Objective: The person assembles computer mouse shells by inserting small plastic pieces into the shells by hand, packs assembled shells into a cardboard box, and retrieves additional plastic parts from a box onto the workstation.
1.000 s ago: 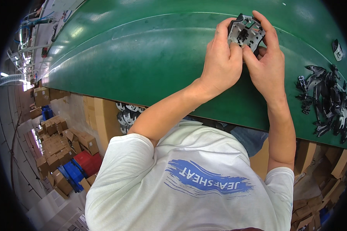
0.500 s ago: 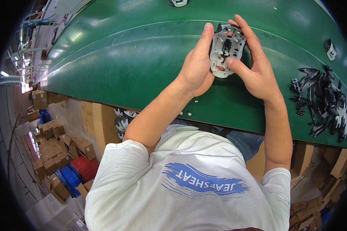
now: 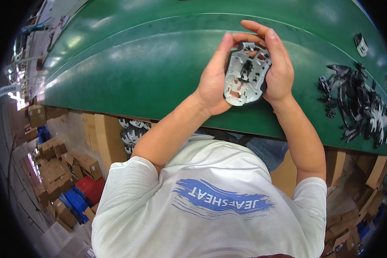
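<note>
Between both palms I hold a mouse-shaped plastic shell, its hollow inside facing up. The inside is light grey with ribs, posts and cut-outs; a black piece sits at its middle and a dark edge runs round it. My left hand wraps the left side, thumb up along the edge and fingers behind it. My right hand cups the right side, its thumb raised near the upper right corner and the fingers curled past the far end. The shell's underside is hidden.
A pile of black and grey plastic parts lies at the right of the green table, with a single shell part beyond it. Below the table edge, a carton stands beside more shells. Boxes stack on the floor at left.
The shell has moved nearer to me and slightly left, tilting a little. My right thumb has left the shell's inside and now rises beside its upper right edge.
</note>
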Available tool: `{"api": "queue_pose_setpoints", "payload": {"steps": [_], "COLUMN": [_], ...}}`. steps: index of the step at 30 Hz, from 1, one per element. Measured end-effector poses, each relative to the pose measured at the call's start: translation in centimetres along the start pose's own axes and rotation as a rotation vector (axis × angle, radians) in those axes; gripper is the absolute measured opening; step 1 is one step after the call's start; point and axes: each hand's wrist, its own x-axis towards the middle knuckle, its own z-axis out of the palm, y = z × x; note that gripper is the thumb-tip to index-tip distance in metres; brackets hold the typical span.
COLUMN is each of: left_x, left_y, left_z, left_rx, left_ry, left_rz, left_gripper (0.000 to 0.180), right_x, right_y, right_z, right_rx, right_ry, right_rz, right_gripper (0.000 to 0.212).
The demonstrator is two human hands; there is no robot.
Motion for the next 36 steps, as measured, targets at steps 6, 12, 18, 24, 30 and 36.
{"api": "queue_pose_setpoints", "payload": {"steps": [6, 12, 18, 24, 30, 36], "left_x": [1.4, 1.5, -3.0, -22.9, -50.7, -68.3], "left_y": [-2.0, -1.9, 3.6, 15.6, 15.2, -3.3], "left_z": [1.4, 1.1, -3.9, -6.9, -18.2, -28.3], "left_rx": [0.429, 0.503, 0.225, 0.336, 0.605, 0.962], "left_ry": [0.120, 0.106, 0.044, 0.356, 1.308, 2.225], "left_rz": [0.216, 0.282, -0.046, 0.626, 0.844, 0.425], "left_gripper": [0.060, 0.060, 0.065, 0.051, 0.052, 0.075], "right_x": [-0.8, 2.4, 0.2, 0.9, 1.5, 4.4], "right_y": [-1.2, 0.5, 0.6, 0.8, 0.9, 2.6], "right_z": [-1.3, -6.2, -1.0, -5.1, -5.8, -8.3], "right_rx": [0.010, 0.095, -0.296, -0.522, -0.726, -0.454], "right_ry": [0.069, -0.737, -0.101, -0.235, -0.300, -0.268], "right_rz": [-0.072, -0.345, 0.042, 0.174, 0.127, 0.229], "right_gripper": [0.048, 0.068, 0.046, 0.043, 0.041, 0.043]}}
